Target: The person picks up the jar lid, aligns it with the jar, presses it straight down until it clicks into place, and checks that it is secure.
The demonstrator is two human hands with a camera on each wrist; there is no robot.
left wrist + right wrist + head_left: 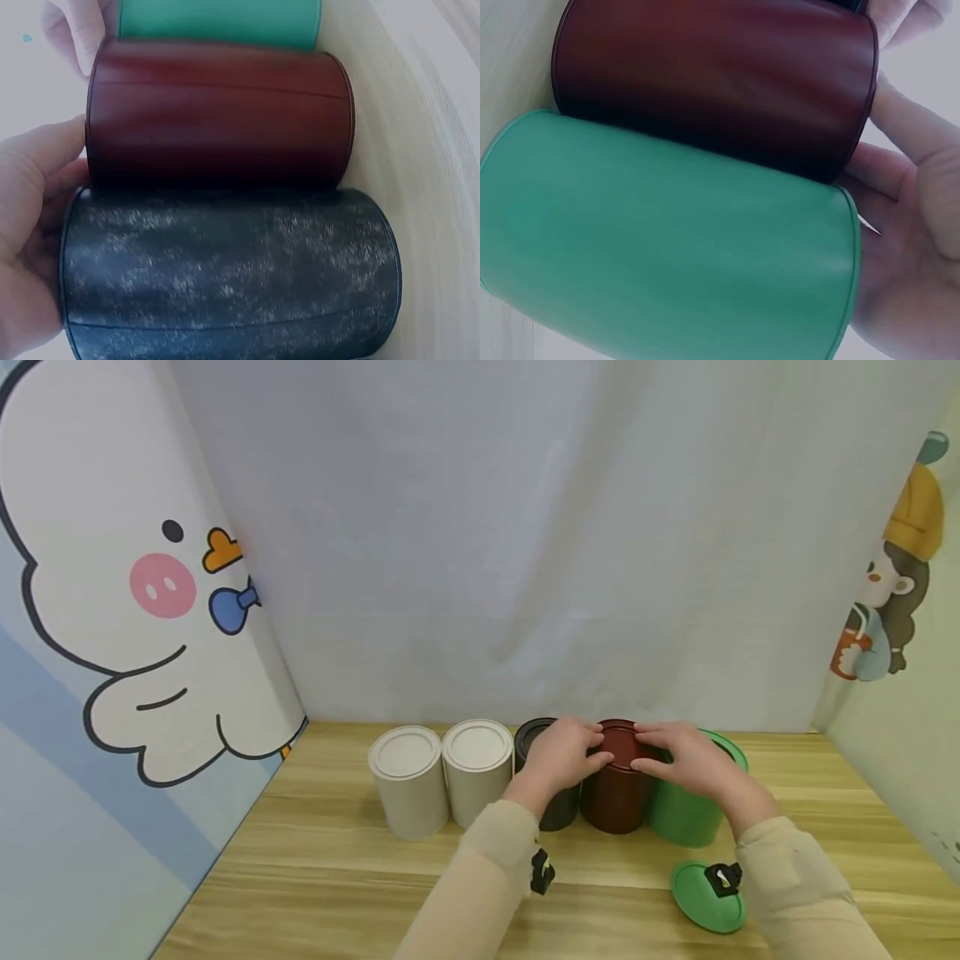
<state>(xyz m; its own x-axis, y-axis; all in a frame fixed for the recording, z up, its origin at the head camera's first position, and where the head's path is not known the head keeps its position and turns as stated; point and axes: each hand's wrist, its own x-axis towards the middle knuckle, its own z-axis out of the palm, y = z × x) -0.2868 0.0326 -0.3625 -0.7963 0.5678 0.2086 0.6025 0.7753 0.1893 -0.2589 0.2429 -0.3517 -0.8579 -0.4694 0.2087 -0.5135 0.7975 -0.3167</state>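
A dark red canister (618, 797) with its lid (621, 745) on stands between both hands. My left hand (561, 753) reaches over the black canister (558, 810), with thumb and fingertips at the red lid's left edge. From the other side my right hand (692, 758) reaches over the green canister (684, 814), its extended fingers and thumb at the red lid's right edge. In the right wrist view, that thumb (904, 124) meets the dark red rim. The green canister's top is uncovered, and a green lid (708, 897) lies on the table in front of it.
Two white lidded canisters (408, 785) stand side by side left of the black one, completing the row on the wooden table (322, 877). A pale curtain (487, 543) hangs behind. Walls with cartoon pictures rise on either side. Small black wrist devices (542, 872) are on both sleeves.
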